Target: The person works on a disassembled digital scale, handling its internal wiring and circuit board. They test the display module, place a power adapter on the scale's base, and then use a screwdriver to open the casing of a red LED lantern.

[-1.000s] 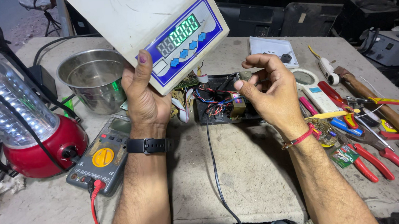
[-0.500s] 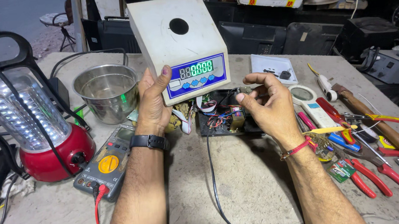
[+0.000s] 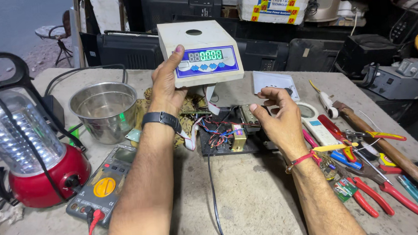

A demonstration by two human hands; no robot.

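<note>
The left hand (image 3: 166,86) has its fingers (image 3: 178,54) clamped on the lower left edge of the white scale housing (image 3: 200,50), thumb up on the face beside the lit green display, holding the housing tilted above the worktop (image 3: 252,192) with a flat ribbon cable (image 3: 211,95) hanging from its underside. The right hand (image 3: 279,120) hovers just above the open black base (image 3: 229,135), its fingers (image 3: 260,92) loosely curled and apart, holding nothing that can be made out. The base lies on the worktop between the two forearms, showing a small transformer and a tangle of red, blue and black wires. To hold the lifted half well, it seems wise to keep it close over the base so the ribbon stays slack, and to keep the free hand off the bare wiring while the display is lit. Further out, a steel bowl (image 3: 104,109) and a red lantern (image 3: 32,157) stand at the left, with a multimeter (image 3: 102,184) beside the left forearm; red-handled pliers (image 3: 368,195), a wooden-handled hammer (image 3: 390,150) and small tools crowd the right side. The worktop is bare grey stone or concrete, and dark electronics housings are stacked along the back.
</note>
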